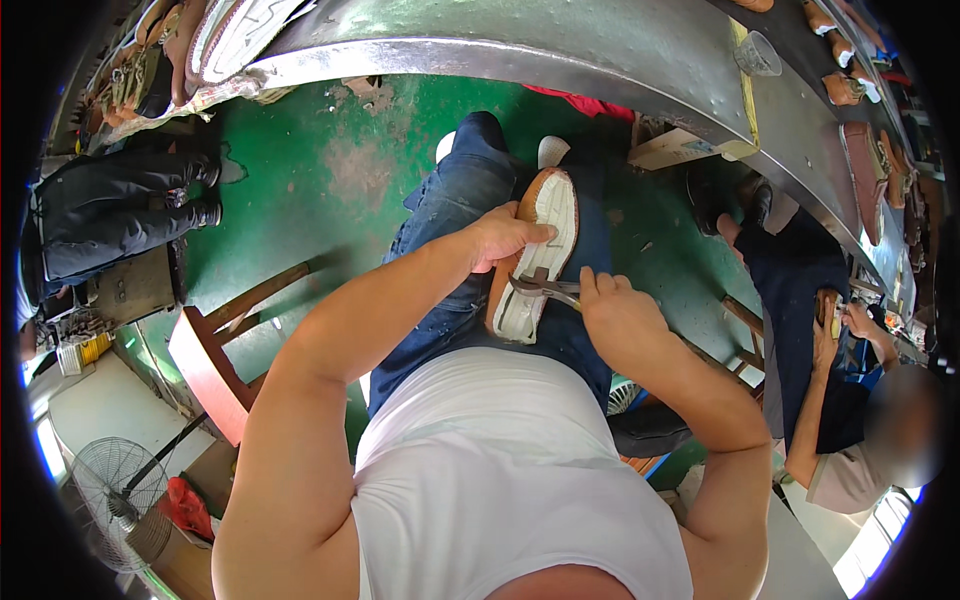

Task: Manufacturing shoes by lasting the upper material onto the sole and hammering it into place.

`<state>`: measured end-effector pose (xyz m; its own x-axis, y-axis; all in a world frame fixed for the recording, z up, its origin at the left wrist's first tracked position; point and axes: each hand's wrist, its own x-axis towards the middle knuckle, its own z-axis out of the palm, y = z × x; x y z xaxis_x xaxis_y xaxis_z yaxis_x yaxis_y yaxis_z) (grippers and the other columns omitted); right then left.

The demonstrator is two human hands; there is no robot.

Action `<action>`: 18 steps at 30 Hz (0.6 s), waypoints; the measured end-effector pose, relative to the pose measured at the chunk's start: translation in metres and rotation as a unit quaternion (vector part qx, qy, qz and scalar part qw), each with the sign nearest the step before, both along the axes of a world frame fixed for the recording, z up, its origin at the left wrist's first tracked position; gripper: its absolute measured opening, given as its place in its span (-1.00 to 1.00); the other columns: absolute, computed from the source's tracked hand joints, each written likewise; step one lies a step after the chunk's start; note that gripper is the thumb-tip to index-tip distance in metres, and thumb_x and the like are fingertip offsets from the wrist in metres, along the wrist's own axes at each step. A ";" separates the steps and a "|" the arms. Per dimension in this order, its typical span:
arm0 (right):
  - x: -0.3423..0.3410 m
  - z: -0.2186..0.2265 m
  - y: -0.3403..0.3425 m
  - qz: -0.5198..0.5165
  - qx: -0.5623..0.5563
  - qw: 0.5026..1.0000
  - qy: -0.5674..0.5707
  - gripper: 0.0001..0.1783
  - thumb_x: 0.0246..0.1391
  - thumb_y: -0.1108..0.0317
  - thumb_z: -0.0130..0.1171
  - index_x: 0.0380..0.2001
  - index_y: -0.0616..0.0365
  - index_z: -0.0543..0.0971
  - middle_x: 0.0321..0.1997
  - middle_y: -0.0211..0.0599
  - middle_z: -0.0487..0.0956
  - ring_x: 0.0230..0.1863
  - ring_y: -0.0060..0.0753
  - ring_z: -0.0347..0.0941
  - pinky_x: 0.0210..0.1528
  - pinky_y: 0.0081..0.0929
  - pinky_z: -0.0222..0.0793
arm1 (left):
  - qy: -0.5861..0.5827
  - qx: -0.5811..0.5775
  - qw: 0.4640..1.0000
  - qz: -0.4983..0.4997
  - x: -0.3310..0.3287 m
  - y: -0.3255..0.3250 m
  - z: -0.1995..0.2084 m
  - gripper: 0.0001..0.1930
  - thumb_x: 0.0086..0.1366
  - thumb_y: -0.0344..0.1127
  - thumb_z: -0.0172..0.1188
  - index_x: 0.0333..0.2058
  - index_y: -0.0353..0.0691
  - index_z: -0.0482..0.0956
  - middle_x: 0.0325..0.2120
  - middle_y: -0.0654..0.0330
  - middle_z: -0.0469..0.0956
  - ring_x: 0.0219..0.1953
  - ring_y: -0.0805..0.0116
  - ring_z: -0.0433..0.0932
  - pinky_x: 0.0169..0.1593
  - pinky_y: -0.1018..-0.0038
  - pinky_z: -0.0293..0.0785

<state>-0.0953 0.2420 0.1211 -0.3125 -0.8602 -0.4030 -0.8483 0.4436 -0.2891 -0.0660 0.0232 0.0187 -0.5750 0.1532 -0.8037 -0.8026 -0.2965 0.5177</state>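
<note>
Across my lap lies a brown shoe (555, 205) with its whitish underside turned up and its toe pointing away from me. My left hand (503, 238) is closed round its left side near the middle, the thumb pressed onto the white underside. In my right hand (618, 312) are metal pincers (530, 284), gripped by the handles. Their head rests over the rear half of the underside, close to my left hand. Whether the jaws bite on anything is too small to tell.
A metal-topped bench (440, 62) curves across the far side, with a clear plastic cup (757, 54) and several shoes (862, 175). A co-worker (800, 300) sits at right, another person's legs (120, 205) show at left. Left of me are a wooden stool (212, 375) and a fan (118, 490).
</note>
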 end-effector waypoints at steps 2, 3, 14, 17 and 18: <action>-0.006 0.001 -0.009 0.020 0.080 0.996 0.013 -0.56 0.10 0.39 0.17 0.01 0.47 0.48 -0.21 0.18 0.57 -0.20 0.10 0.56 -0.08 -0.16 0.51 | -0.004 0.001 1.000 0.003 0.003 -0.002 0.006 -0.31 0.17 -0.14 0.43 0.19 -0.20 0.31 -0.03 0.11 0.57 -0.03 0.28 0.60 -0.01 0.36 0.55; -0.012 -0.007 -0.007 -0.002 0.068 0.997 -0.033 -0.62 0.09 0.38 0.18 -0.05 0.41 0.50 -0.25 0.10 0.59 -0.25 0.09 0.57 -0.16 -0.13 0.51 | -0.005 0.002 1.000 0.003 0.004 -0.002 0.006 -0.31 0.17 -0.14 0.43 0.19 -0.20 0.31 -0.03 0.11 0.57 -0.03 0.28 0.60 -0.01 0.36 0.55; 0.020 -0.051 0.049 -0.274 0.023 0.927 -0.257 -0.76 0.11 0.28 0.20 -0.20 0.17 0.56 -0.26 0.01 0.62 -0.24 0.11 0.57 -0.19 -0.03 0.45 | 0.156 -0.128 0.979 -0.021 0.038 0.016 -0.009 -0.15 0.27 -0.29 0.32 0.39 -0.21 -0.03 0.21 0.04 0.35 0.23 0.23 0.36 0.31 0.28 0.28; 0.040 -0.057 0.059 -0.220 -0.032 0.965 -0.139 -0.77 0.12 0.33 0.14 -0.18 0.21 0.52 -0.30 0.03 0.58 -0.26 0.12 0.56 -0.14 -0.05 0.48 | 0.144 -0.024 0.989 0.003 0.048 0.022 0.002 -0.06 0.32 -0.37 0.25 0.45 -0.05 -0.26 0.30 0.06 0.21 0.31 0.26 0.23 0.36 0.31 0.17; 0.049 -0.056 0.060 -0.225 -0.034 0.964 -0.139 -0.77 0.12 0.33 0.14 -0.18 0.21 0.52 -0.30 0.03 0.58 -0.26 0.12 0.56 -0.14 -0.05 0.48 | 0.130 0.008 0.990 0.050 0.051 0.023 0.002 -0.06 0.33 -0.40 0.22 0.46 -0.01 -0.28 0.31 0.08 0.21 0.31 0.27 0.24 0.35 0.33 0.18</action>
<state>-0.0463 0.3023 0.0653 -0.5485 -0.6902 -0.4720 -0.4602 0.7205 -0.5188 -0.0155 0.0467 0.0204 -0.7747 0.0966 -0.6249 -0.6095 -0.3773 0.6973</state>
